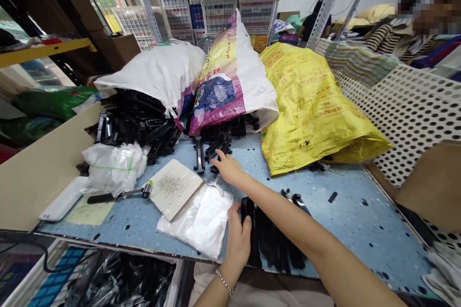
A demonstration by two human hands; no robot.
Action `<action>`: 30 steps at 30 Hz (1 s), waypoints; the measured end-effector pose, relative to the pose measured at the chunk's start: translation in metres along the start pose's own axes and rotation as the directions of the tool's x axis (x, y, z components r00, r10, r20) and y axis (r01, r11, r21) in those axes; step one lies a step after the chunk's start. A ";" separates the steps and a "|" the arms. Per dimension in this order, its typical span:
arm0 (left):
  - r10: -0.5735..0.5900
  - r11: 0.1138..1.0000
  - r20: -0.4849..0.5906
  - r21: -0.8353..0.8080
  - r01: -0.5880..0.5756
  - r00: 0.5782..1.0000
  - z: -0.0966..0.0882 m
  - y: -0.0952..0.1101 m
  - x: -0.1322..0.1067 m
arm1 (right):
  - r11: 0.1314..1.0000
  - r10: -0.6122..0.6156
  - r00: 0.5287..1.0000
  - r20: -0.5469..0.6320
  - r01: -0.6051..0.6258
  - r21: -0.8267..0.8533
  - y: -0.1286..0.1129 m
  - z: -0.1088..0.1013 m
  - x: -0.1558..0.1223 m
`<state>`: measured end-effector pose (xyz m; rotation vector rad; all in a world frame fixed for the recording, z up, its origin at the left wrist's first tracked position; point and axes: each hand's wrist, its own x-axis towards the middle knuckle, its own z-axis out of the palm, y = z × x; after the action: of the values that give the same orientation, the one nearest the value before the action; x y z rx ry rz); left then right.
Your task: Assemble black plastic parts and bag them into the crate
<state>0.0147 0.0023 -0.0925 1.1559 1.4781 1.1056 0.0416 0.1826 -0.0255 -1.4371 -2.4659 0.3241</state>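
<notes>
My right hand (227, 167) reaches forward over the table, its fingers apart at several loose black plastic parts (219, 146). Another long black part (199, 154) lies just left of them. Close to the table's front edge, my left hand (238, 235) rests beside a row of black plastic strips (272, 240). Its thumb and forefinger are apart near the leftmost strip, and I see nothing held; contact is hard to judge. My right forearm hides part of the row. Left of my left hand is a stack of clear plastic bags (207, 223).
A grit-covered square board (175, 187) overlaps the bags, beside a black-handled hammer (122, 194). White sack (154, 69), purple-and-white sack (230, 86) and yellow sack (313, 110) stand behind. Black parts spill from the sacks. A perforated white panel (406, 120) borders the right. Another person is at upper right.
</notes>
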 end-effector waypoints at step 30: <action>-0.243 0.876 0.242 -0.361 0.320 0.939 -0.041 0.102 -0.005 | 0.871 -0.408 0.859 -0.308 0.468 0.150 0.031 -0.050 -0.144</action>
<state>-0.0094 0.0083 0.0151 0.7110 1.1603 0.9997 0.1515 0.0747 -0.0051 -0.7363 -2.3564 0.2724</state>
